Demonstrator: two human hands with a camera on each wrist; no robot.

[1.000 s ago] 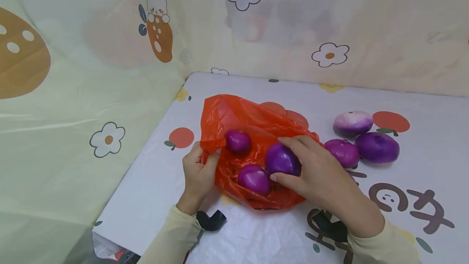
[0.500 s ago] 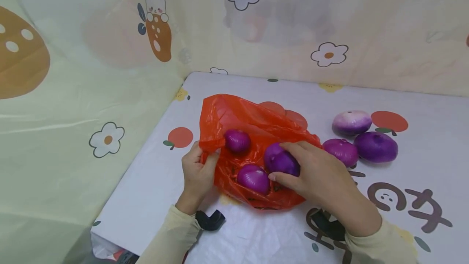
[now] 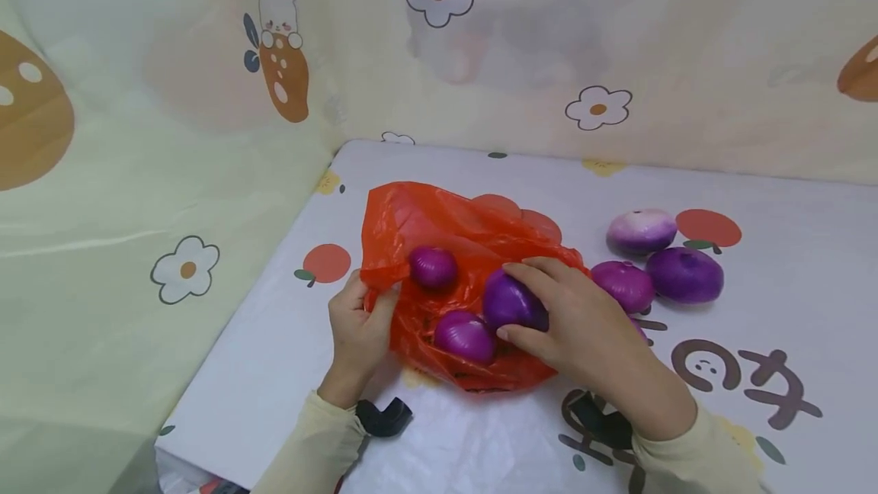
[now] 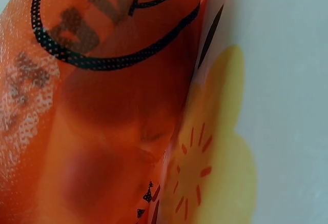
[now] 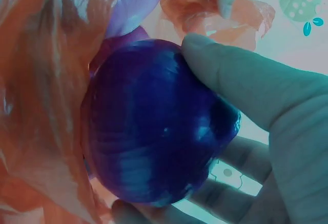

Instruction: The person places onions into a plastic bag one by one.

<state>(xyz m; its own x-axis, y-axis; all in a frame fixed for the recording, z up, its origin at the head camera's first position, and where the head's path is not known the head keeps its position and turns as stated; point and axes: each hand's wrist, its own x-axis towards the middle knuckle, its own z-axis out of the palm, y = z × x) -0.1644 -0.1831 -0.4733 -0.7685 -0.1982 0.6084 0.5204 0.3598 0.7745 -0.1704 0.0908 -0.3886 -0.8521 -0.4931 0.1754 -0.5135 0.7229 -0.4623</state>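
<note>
A red plastic bag (image 3: 439, 212) lies with its mouth spread toward me, and two purple onions (image 3: 434, 267) (image 3: 465, 336) rest inside it. My left hand (image 3: 360, 334) pinches the bag's left edge between thumb and fingers. A darker, larger purple onion (image 3: 513, 301) is in the grip of my right hand (image 3: 583, 322), over the bag's right part, touching or very near the lower onion. In the right wrist view, thumb and fingers curl round this onion (image 5: 154, 121) beside the bag's film. The left wrist view shows the bag's printed outside (image 4: 113, 101), with dark round shapes showing through.
Right of the bag lie several more onions: a pale one (image 3: 641, 232), a dark one (image 3: 684, 274), a magenta one (image 3: 623, 286), and one mostly hidden behind my right wrist. The table (image 3: 261, 380) has a patterned white cover; patterned curtains (image 3: 507, 59) stand behind and left.
The head view has shifted, so everything sits slightly farther left in it. The onion in my right hand has turned a little between the fingers. My left hand keeps holding the bag.
</note>
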